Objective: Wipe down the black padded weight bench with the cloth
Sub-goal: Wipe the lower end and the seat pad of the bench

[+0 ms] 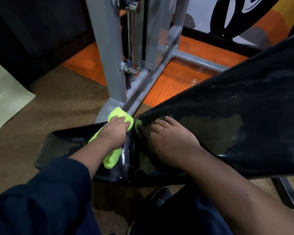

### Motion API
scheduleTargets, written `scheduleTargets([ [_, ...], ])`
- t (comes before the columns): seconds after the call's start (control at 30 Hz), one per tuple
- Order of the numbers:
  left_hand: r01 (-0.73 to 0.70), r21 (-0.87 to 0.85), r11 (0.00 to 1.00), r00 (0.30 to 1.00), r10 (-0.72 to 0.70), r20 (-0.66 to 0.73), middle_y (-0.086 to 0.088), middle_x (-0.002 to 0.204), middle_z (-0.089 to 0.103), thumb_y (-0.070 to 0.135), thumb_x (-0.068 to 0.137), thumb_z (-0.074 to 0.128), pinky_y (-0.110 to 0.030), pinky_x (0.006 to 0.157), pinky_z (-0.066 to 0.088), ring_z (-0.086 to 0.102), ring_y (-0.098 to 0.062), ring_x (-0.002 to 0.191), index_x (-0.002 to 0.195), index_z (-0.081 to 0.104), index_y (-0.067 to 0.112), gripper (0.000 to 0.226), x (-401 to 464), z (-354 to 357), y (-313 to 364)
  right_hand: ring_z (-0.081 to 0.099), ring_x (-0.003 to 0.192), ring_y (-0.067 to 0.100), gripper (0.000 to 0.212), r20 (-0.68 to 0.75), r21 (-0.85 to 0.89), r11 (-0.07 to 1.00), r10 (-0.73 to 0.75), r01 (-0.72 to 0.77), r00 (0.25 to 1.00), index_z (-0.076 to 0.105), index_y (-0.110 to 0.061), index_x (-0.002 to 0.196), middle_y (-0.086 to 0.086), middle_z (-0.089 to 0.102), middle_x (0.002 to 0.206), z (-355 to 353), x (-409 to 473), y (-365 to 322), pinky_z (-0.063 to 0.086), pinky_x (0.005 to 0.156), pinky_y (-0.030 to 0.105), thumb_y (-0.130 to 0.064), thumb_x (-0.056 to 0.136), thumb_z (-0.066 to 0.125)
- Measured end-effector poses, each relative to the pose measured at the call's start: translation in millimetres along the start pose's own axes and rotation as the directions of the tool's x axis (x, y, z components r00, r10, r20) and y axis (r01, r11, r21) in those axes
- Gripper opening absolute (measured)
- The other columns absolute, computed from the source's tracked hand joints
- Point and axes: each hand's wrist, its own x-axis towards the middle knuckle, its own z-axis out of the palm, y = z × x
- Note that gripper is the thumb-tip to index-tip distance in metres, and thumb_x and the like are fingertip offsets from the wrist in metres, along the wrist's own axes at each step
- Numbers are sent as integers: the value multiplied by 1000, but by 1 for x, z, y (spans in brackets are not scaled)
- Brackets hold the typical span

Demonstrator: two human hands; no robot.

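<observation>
Down at the middle of the view, the glossy black padded weight bench (pixel 227 119) shows two vinyl pads meeting at a narrow seam: a short seat pad at near left and a long back pad whose long axis runs from the seam up and away toward the far right, widening as it goes. Its smooth surface is shiny, with wet streaks and duller patches. Both hands are on it. The left hand (pixel 116 131) is closed around a bright lime-green fuzzy microfibre cloth (pixel 115 150), pressing it on the seat pad right beside the seam; the cloth is bunched into a long roll that sticks out past the fingers at the far end and under the wrist at the near end. The right hand (pixel 171 138) lies flat with fingers spread on the narrow end of the back pad, holding nothing. Beyond stand a grey painted steel frame (pixel 109 53) and an orange studded rubber floor mat (pixel 175 82).
</observation>
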Motion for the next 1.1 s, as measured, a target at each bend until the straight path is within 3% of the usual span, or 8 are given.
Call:
scheduleTargets([
  [0.1, -96, 20, 995, 995, 95, 15, -6, 157, 28, 8, 85, 49, -44, 116, 25, 17, -31, 145, 141, 46, 21, 57, -8, 6, 0, 20, 151, 26, 45, 16, 3, 1000, 10, -10, 1000, 49, -18, 144, 8, 36, 158, 0, -2, -1, 4, 123, 46, -32, 103, 35],
  [0.17, -30, -32, 999, 999, 31, 33, -5, 158, 25, 8, 86, 48, -42, 118, 21, 15, -30, 146, 145, 42, 22, 60, -5, -1, -9, 21, 151, 25, 43, 43, 10, 1000, 28, -29, 999, 50, -19, 142, 7, 37, 157, -3, 1, -2, 5, 124, 45, -32, 103, 37],
  [0.23, 11, -37, 999, 999, -9, 40, -8, 158, 25, 9, 85, 48, -45, 116, 23, 16, -33, 145, 146, 40, 21, 62, 4, -5, -8, 29, 146, 25, 39, 83, 10, 999, 45, -46, 996, 55, -21, 136, 6, 43, 152, -8, 13, -4, 14, 123, 44, -31, 102, 40],
  [0.33, -48, -2, 999, 999, 48, 10, -7, 157, 26, 11, 84, 49, -48, 113, 28, 16, -34, 145, 142, 44, 21, 59, 0, 2, 7, 45, 131, 26, 34, 81, 3, 999, 42, -42, 996, 61, -22, 127, 5, 55, 137, -9, 30, -6, 32, 112, 42, -31, 100, 42],
  [0.5, -44, 2, 999, 999, 44, -12, -3, 158, 25, 12, 86, 51, -43, 114, 27, 16, -29, 146, 144, 42, 25, 61, -13, 9, -11, 33, 143, 27, 41, 93, -58, 998, -22, 28, 995, 53, -22, 137, 5, 47, 147, 4, 32, -5, 16, 122, 45, -32, 99, 43],
  [0.87, 7, -7, 1000, 999, -7, -34, -6, 158, 26, 14, 83, 45, -48, 110, 32, 15, -35, 145, 139, 46, 24, 57, -12, 15, 7, 43, 132, 23, 35, 27, -17, 1000, -24, 24, 999, 60, -24, 127, 1, 56, 133, 12, 46, -6, 23, 118, 42, -29, 97, 43],
  [1.0, -68, 27, 997, 996, 69, -60, -5, 157, 29, 11, 83, 52, -42, 113, 29, 17, -31, 146, 141, 45, 26, 61, -25, 25, -3, 43, 133, 22, 35, 40, -18, 1000, -21, 21, 999, 59, -24, 128, 1, 56, 134, 14, 45, -6, 22, 119, 42, -28, 97, 44],
  [1.1, 25, -17, 1000, 996, -26, -86, -3, 157, 28, 16, 86, 53, -42, 112, 31, 17, -31, 146, 142, 44, 29, 58, -22, 20, -6, 44, 131, 22, 35, 29, -24, 1000, -19, 20, 999, 59, -22, 128, 1, 56, 133, 13, 45, -6, 23, 119, 42, -27, 97, 43],
])
